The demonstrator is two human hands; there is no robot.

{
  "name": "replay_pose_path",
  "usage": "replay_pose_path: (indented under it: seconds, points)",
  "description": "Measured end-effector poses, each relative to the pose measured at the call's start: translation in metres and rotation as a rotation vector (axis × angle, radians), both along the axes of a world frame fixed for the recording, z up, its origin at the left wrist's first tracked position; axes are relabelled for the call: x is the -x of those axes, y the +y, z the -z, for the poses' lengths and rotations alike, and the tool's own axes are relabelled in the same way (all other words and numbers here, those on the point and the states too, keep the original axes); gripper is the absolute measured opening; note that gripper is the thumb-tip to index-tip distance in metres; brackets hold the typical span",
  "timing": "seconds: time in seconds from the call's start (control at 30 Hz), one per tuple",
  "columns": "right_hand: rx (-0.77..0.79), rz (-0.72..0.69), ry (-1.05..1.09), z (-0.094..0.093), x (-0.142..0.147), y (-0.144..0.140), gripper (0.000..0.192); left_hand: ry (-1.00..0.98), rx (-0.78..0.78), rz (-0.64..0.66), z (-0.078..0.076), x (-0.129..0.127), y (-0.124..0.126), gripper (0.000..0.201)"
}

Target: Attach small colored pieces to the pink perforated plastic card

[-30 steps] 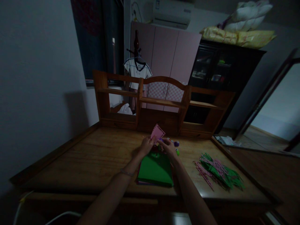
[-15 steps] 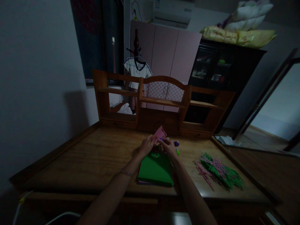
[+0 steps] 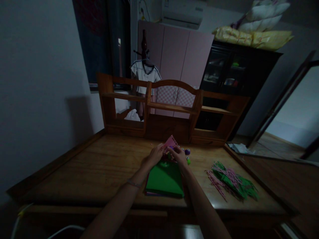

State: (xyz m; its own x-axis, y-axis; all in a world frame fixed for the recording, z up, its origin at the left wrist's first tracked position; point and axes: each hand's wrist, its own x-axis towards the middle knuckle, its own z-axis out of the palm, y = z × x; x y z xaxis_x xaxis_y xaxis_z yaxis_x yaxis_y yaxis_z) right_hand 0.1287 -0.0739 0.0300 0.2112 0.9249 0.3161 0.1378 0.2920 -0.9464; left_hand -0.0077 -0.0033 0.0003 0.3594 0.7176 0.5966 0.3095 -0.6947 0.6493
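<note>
At the far middle of the wooden table (image 3: 99, 172), both hands meet over the top edge of a green sheet stack (image 3: 164, 179). The left hand (image 3: 155, 156) and the right hand (image 3: 179, 155) share a small pink card (image 3: 170, 142) with a row of punched holes along its edge; the card stands tilted up between them, just above the stack's far end. The left grip pinches the card's lower left edge between thumb and fingers, and the right grip is closed on its lower right side, though the dim light hides how the fingertips lie. A thin bracelet (image 3: 133, 183) circles the left wrist. Just beyond the right hand sit a few small craft punches (image 3: 187, 152), purple and green, close together on the wood. Well to the right lies a loose heap of green and pink paper strips (image 3: 233, 181), some pink ones perforated like the card. Behind the hands rises the wooden shelf unit (image 3: 174, 109) fixed to the back of the table. Farther off, a white shirt (image 3: 146, 74) hangs on a stand before a pink wardrobe (image 3: 184, 56), with an air conditioner (image 3: 183, 13) above and a dark glass cabinet (image 3: 234, 73) beside it. No lettering or brand can be read anywhere; the room is too dark for it.
</note>
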Motion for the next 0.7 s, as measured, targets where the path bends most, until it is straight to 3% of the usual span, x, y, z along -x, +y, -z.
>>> replay_pose_path:
  seconds: [0.23,0.7]
  points:
    - [-0.031,-0.051,-0.010,0.010,-0.006,0.007,0.046,-0.001,0.000,0.029,-0.004,0.001,-0.003,0.041]
    - [0.001,-0.021,0.006,0.015,-0.008,0.014,0.049,0.002,0.064,0.061,-0.010,0.003,-0.009,0.033]
